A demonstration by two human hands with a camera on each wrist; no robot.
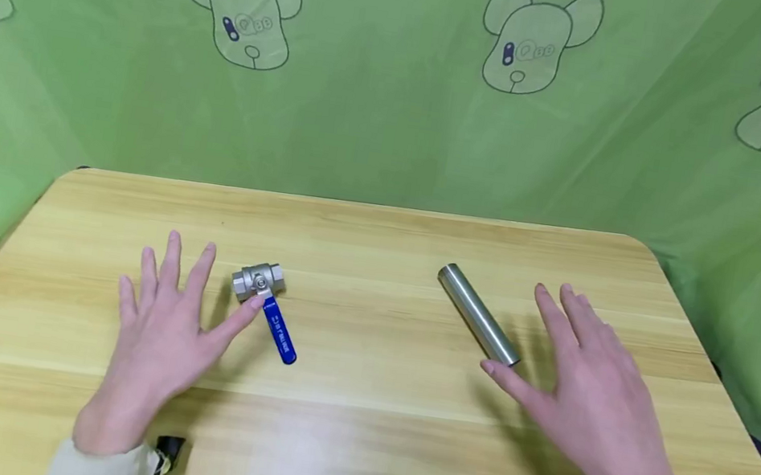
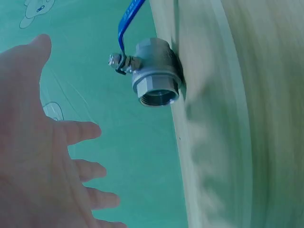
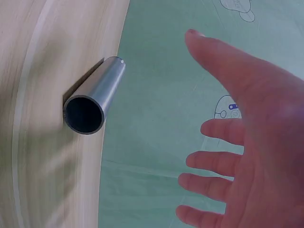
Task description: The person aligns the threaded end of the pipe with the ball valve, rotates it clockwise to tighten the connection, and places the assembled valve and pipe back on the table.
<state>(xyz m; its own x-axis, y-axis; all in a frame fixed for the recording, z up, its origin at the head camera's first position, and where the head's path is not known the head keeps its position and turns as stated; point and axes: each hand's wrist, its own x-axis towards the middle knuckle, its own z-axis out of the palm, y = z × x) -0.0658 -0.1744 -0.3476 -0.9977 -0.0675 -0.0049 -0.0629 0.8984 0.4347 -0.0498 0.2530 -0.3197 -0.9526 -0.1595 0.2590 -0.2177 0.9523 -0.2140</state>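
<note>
A metal ball valve (image 1: 261, 281) with a blue lever handle (image 1: 280, 331) lies on the wooden table, left of the middle. My left hand (image 1: 164, 337), fingers spread, hovers just left of it, and the thumb overlaps the lever's inner end in the head view. In the left wrist view a gap separates the palm from the valve (image 2: 156, 71), whose threaded opening shows. Right of the middle, a plain metal tube (image 1: 479, 314) lies slanted on the table. Beside it my right hand (image 1: 592, 397) is held with fingers extended and nothing in it; the right wrist view shows the hollow tube (image 3: 97, 97) apart from it.
The light wooden table (image 1: 337, 442) has rounded far corners. Behind it and along both sides hangs a green curtain (image 1: 377, 107) printed with cartoon animal heads. Black straps with small mounts (image 1: 169, 451) sit at both wrists, by the pale sleeves.
</note>
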